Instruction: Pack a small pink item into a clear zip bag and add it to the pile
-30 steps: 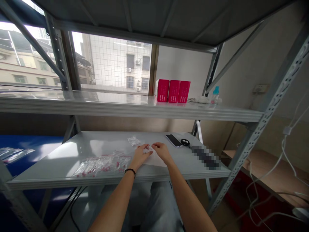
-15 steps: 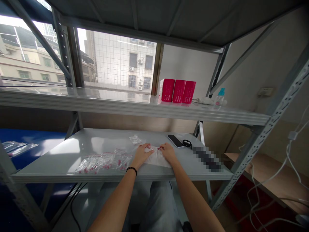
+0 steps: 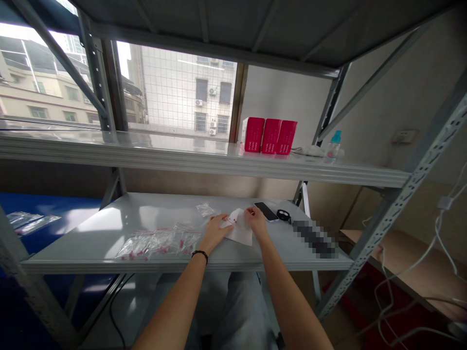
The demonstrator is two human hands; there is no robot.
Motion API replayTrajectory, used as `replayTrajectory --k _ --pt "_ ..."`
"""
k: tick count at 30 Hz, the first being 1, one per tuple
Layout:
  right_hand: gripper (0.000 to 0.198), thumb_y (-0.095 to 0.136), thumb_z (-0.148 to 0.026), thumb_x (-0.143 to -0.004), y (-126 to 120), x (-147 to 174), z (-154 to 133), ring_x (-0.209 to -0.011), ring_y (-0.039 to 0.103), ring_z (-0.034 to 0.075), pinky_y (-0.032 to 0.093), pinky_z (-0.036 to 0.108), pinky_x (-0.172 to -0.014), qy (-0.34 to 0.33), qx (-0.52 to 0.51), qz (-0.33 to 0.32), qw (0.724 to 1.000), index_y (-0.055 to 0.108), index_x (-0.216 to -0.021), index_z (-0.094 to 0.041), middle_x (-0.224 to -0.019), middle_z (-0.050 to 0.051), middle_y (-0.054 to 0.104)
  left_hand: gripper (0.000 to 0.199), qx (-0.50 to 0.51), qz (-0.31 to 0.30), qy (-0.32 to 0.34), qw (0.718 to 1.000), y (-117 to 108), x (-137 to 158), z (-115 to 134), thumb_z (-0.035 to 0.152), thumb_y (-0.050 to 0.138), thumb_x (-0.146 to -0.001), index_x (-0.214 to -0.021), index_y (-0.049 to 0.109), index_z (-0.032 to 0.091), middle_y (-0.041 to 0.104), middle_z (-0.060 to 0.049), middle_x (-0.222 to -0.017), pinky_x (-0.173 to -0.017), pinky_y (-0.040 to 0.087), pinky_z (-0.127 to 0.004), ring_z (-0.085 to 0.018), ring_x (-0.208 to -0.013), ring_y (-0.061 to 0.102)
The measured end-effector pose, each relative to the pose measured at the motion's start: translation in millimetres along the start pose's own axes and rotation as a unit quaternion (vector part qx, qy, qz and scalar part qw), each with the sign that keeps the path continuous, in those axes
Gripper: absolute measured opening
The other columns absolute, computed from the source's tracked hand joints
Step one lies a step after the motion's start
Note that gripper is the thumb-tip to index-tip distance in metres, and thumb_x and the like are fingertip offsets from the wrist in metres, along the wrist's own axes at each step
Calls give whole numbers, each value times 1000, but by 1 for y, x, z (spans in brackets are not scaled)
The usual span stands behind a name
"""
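Clear plastic is the stuff in hand: a small zip bag [image 3: 239,228] with a few pink bits near its top is pinched between both hands on the grey shelf [image 3: 109,228]. The left hand [image 3: 215,231] presses the bag's left edge down with its fingers closed on it, while the right hand [image 3: 257,221] grips the upper right corner and lifts it, so the bag stands tilted off the shelf. Whether its zip is sealed I cannot tell.

By the look of it the work is well under way. Just left of the hands lies a heap of filled bags [image 3: 156,243] with pink pieces inside, which I take as done. Behind them 1 more small bag [image 3: 205,209] lies apart; its contents are too small to read.

Farther right lie a phone [image 3: 267,212] and a black ring-shaped thing [image 3: 282,215]. On the upper shelf stand 3 red boxes [image 3: 269,136] and a bottle [image 3: 333,143].
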State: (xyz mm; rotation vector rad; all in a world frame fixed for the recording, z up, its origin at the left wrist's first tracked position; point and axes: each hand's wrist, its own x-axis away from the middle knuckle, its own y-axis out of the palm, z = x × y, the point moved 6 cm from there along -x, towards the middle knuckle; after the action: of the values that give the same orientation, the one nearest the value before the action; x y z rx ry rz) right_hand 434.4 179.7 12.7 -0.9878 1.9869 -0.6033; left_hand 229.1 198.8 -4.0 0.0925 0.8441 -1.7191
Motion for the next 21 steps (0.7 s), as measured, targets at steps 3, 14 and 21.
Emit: replayTrajectory --k 3,14,21 --pt "18 54 -25 -89 6 4 0 -81 65 19 46 26 -75 -8 6 -5 1000 70 -88 -18 -89 6 71 39 -18 -11 -2 1000 1 -1 0 30 71 -80 -118 69 21 73 -6 -115 -100 43 -37 -27 -111 58" --pt "17 53 -21 -91 17 22 5 -95 61 23 43 30 -86 -27 49 -6 998 69 -89 -19 -103 11 65 36 -94 -52 -15 994 15 4 1 31 73 -77 -112 70 25 73 -8 -107 -103 37 -44 -34 -112 57" --pt "20 50 -24 -89 11 20 7 -96 59 23 44 32 -90 -8 16 28 999 69 -92 -19 -104 10 64 38 -61 -52 -20 997 12 2 0 31 73 -77 -114 70 23 73 -8 -109 -101 40 -40 -32 -109 58"
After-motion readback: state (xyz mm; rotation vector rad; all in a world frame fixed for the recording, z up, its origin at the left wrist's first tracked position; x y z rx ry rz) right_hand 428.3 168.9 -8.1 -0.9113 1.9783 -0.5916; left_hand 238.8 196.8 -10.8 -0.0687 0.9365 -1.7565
